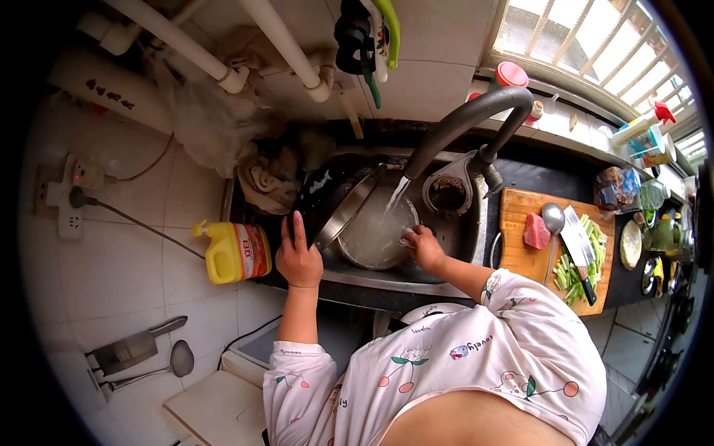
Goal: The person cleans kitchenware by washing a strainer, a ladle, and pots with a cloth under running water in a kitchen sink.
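My left hand [300,262] is at the sink's left side, its visible fingers stretched out beside a tilted metal pan [343,215]. Whether it touches the rim I cannot tell. Inside the sink [476,223], a round pot [374,236] holds cloudy water. A stream runs into it from the dark curved tap [470,110]. At the pot's right rim, my right hand [426,250] has its fingers closed on a small whitish cloth [407,239], mostly hidden by the fingers.
A dark sink strainer [448,193] sits at the back right. The cutting board [518,202] bears a knife [577,241], a ladle [552,217], meat [537,231] and chopped green stalks [567,281]. A yellow detergent bottle [238,253] and crumpled cloth [269,182] stand left.
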Tool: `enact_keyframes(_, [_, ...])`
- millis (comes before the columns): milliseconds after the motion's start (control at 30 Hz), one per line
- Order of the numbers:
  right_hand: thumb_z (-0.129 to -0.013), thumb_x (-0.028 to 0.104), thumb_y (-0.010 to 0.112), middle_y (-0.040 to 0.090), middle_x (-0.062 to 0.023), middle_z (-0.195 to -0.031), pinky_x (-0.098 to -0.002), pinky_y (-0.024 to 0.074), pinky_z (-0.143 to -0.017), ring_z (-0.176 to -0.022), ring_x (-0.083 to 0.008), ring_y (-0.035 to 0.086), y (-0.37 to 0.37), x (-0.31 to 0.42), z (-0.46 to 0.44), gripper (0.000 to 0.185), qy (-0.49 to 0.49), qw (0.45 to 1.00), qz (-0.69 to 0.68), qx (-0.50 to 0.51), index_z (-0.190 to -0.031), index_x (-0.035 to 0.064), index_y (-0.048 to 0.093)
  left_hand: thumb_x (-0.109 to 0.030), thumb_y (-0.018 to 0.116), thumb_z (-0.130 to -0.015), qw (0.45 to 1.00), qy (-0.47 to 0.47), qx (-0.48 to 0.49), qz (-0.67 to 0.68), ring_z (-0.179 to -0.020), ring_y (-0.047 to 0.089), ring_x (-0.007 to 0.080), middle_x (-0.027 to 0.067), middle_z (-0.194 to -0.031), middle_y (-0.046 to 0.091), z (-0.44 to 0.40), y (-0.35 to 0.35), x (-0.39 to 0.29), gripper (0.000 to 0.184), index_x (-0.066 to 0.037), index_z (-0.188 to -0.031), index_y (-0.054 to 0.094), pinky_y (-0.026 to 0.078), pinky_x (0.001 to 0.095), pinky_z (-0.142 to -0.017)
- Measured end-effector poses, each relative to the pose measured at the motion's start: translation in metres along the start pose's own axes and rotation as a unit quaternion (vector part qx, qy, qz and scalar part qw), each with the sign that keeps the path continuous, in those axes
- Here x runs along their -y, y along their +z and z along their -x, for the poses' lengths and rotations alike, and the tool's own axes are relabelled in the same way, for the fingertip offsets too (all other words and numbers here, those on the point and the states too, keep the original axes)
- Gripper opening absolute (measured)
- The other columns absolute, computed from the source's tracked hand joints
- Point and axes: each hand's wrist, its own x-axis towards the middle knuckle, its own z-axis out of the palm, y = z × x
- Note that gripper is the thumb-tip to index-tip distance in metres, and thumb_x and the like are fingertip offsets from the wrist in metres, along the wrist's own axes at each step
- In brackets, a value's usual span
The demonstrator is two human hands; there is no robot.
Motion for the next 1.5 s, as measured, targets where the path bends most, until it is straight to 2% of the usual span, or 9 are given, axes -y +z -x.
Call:
enact_keyframes(200, [-0.069, 0.017, 0.067, 0.049, -0.0166, -0.107, -0.0387, 0.0419, -0.086, -0.101, -0.0356, 0.047, -0.009, 0.000, -0.001, 0.039, 0.048, 0.997, 0.010, 0.059, -0.105, 0.0087, 0.056, 0.001, 0.047, -0.070, 0.994, -0.093, 0.002, 0.057, -0.083, 0.060, 0.0344, 0.0191, -0.110, 0.054, 0.003, 0.004, -0.009, 0.058, -0.008, -0.127, 0.041, 0.050, 0.0372, -0.063])
enact_keyframes(300, [-0.067, 0.027, 0.069, 0.049, -0.0190, -0.108, -0.0390, 0.0418, -0.087, -0.102, -0.0348, 0.049, -0.007, 0.003, -0.003, 0.052, 0.190, 0.981, 0.030, -0.036, -0.110, 0.0036, 0.051, 0.001, 0.043, -0.071, 0.984, -0.162, 0.004, 0.078, -0.087, 0.059, 0.0346, 0.0195, -0.111, 0.054, 0.010, 0.005, -0.007, 0.057, -0.008, -0.127, 0.040, 0.050, 0.0380, -0.067])
enact_keyframes(400, [-0.063, 0.035, 0.072, 0.050, -0.0220, -0.110, -0.0384, 0.0414, -0.088, -0.103, -0.0336, 0.050, 0.022, -0.020, -0.020, 0.065, 0.286, 0.956, 0.038, 0.047, -0.112, 0.0010, 0.048, -0.001, 0.039, -0.071, 0.966, -0.240, 0.017, 0.097, -0.090, 0.057, 0.0348, 0.0206, -0.110, 0.055, 0.019, 0.002, -0.004, 0.057, -0.008, -0.128, 0.039, 0.048, 0.0389, -0.072])
enact_keyframes(733, [-0.064, 0.026, 0.064, 0.061, -0.0218, -0.091, -0.0385, 0.0459, -0.080, -0.089, -0.0341, 0.058, 0.028, -0.022, -0.039, 0.040, 0.315, 0.948, -0.048, -0.010, -0.092, -0.0018, 0.059, 0.001, 0.038, -0.074, 0.933, -0.317, -0.006, 0.172, -0.102, 0.052, 0.0366, 0.0241, -0.116, 0.050, 0.037, -0.016, 0.010, 0.055, -0.003, -0.129, 0.037, 0.042, 0.0378, -0.085])
enact_keyframes(967, [-0.067, 0.023, 0.065, 0.061, -0.0179, -0.068, -0.0358, 0.0484, -0.045, -0.053, -0.0242, 0.061, 0.018, 0.016, -0.040, 0.031, 0.392, 0.898, -0.185, 0.078, -0.075, -0.0069, 0.060, 0.001, 0.038, -0.073, 0.930, -0.328, 0.012, 0.165, -0.102, 0.052, 0.0369, 0.0250, -0.116, 0.050, 0.026, -0.021, 0.008, 0.055, -0.003, -0.128, 0.037, 0.041, 0.0384, -0.085])
enact_keyframes(1200, [-0.078, 0.020, 0.061, 0.062, -0.0103, -0.077, -0.0365, 0.0501, -0.049, -0.061, -0.0226, 0.061, 0.063, -0.015, -0.038, 0.021, 0.514, 0.734, -0.431, 0.106, -0.087, 0.0016, 0.059, 0.001, 0.039, -0.073, 0.948, -0.283, 0.007, 0.144, -0.101, 0.052, 0.0368, 0.0220, -0.115, 0.051, 0.014, -0.018, 0.008, 0.053, -0.003, -0.126, 0.040, 0.041, 0.0388, -0.085])
enact_keyframes(1300, [-0.084, 0.020, 0.053, 0.061, -0.0064, -0.073, -0.0336, 0.0506, -0.048, -0.058, -0.0193, 0.060, 0.076, -0.030, -0.035, 0.013, 0.463, 0.519, -0.650, 0.305, -0.086, 0.0083, 0.057, 0.001, 0.039, -0.073, 0.941, -0.293, 0.007, 0.168, -0.102, 0.052, 0.0361, 0.0216, -0.115, 0.051, 0.013, -0.016, 0.012, 0.052, -0.002, -0.125, 0.041, 0.041, 0.0386, -0.085])
enact_keyframes(1400, [-0.086, 0.018, 0.046, 0.058, -0.0004, -0.061, -0.0277, 0.0474, -0.043, -0.051, -0.0129, 0.057, 0.075, -0.031, -0.031, 0.018, 0.402, 0.451, -0.689, 0.401, -0.071, 0.0151, 0.057, 0.001, 0.039, -0.073, 0.940, -0.299, 0.001, 0.164, -0.103, 0.052, 0.0353, 0.0218, -0.115, 0.052, 0.008, -0.017, 0.013, 0.051, 0.000, -0.124, 0.041, 0.040, 0.0379, -0.087])
enact_keyframes(1500, [-0.084, 0.023, 0.050, 0.058, -0.0007, -0.058, -0.0269, 0.0428, -0.034, -0.044, -0.0139, 0.056, 0.064, -0.026, -0.032, 0.015, 0.448, 0.440, -0.638, 0.445, -0.074, 0.0148, 0.058, 0.000, 0.040, -0.073, 0.946, -0.286, -0.022, 0.152, -0.105, 0.051, 0.0348, 0.0219, -0.116, 0.052, 0.000, -0.020, 0.012, 0.050, 0.004, -0.123, 0.040, 0.038, 0.0367, -0.089])
